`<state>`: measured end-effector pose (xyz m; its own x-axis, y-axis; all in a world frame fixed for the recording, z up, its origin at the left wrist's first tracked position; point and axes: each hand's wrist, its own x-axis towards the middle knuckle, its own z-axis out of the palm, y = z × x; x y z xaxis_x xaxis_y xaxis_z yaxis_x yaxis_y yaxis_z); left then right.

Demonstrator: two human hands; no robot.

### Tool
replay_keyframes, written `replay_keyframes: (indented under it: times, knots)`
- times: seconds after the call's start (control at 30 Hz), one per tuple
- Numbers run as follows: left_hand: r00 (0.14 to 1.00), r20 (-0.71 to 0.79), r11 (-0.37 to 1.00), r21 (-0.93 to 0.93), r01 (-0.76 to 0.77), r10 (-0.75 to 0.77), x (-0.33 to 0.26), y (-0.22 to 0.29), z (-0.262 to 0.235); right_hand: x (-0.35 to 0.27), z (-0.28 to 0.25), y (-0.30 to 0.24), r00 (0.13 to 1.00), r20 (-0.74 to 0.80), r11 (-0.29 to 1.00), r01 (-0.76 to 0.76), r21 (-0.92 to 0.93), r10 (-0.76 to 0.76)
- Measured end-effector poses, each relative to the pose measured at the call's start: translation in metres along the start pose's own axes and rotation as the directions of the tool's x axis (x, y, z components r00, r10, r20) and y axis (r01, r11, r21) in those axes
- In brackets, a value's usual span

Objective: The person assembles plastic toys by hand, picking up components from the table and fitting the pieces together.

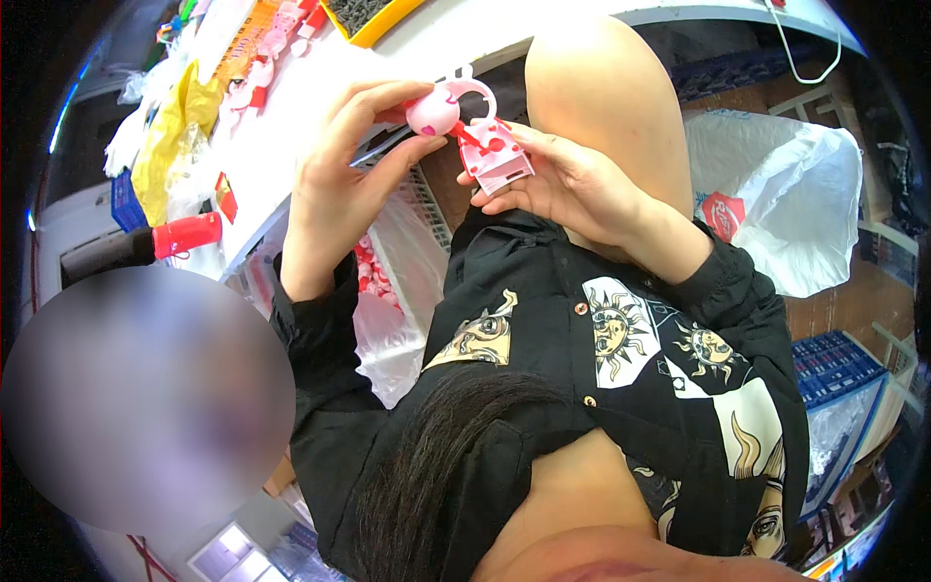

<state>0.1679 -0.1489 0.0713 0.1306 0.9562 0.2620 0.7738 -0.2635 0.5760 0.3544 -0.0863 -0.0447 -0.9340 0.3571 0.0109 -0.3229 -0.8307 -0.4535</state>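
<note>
My left hand (335, 155) pinches a round pink toy head (433, 113) between thumb and fingers. A curved pink band (482, 94) with a small white ear-like tip stands beside it. My right hand (582, 179) holds a boxy pink plastic toy body (496, 157) with red spots and a slot in its lower face. The head and the body meet or nearly touch at a red part between them; whether they are joined I cannot tell.
The white tabletop (475, 44) carries pink toy parts (276, 44) and a yellow tray (373, 21) of small dark pieces. Below are a bag of red and pink parts (376, 276) and a white plastic bag (805, 199). A blue crate (839, 373) stands at right.
</note>
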Motion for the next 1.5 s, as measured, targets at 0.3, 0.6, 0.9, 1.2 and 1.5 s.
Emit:
replay_keyframes:
  times: [0.3, 0.6, 0.9, 1.2, 1.5]
  knots:
    - [0.997, 0.070, 0.997, 0.063, -0.047, 0.043, 0.008, 0.000, 0.002, -0.002, -0.004, 0.003, 1.000, 0.028, 1.000, 0.002, 0.012, -0.002]
    - [0.994, 0.110, 1.000, -0.015, -0.004, 0.005, 0.011, -0.014, 0.005, -0.001, -0.002, 0.004, 1.000, -0.002, 0.999, 0.019, 0.027, -0.019]
    - [0.986, 0.146, 0.995, 0.049, -0.082, 0.074, 0.012, -0.013, 0.005, -0.002, -0.001, 0.003, 0.999, 0.025, 0.999, 0.029, 0.015, -0.029]
    - [0.990, -0.022, 0.940, 0.318, -0.125, 0.139, -0.004, -0.014, 0.016, -0.006, 0.002, 0.000, 0.994, 0.113, 1.000, 0.007, 0.027, -0.010]
    - [0.925, -0.377, 0.995, 0.097, -0.011, 0.047, -0.027, -0.016, 0.052, -0.008, 0.004, -0.001, 0.995, 0.103, 0.999, -0.005, 0.045, 0.000]
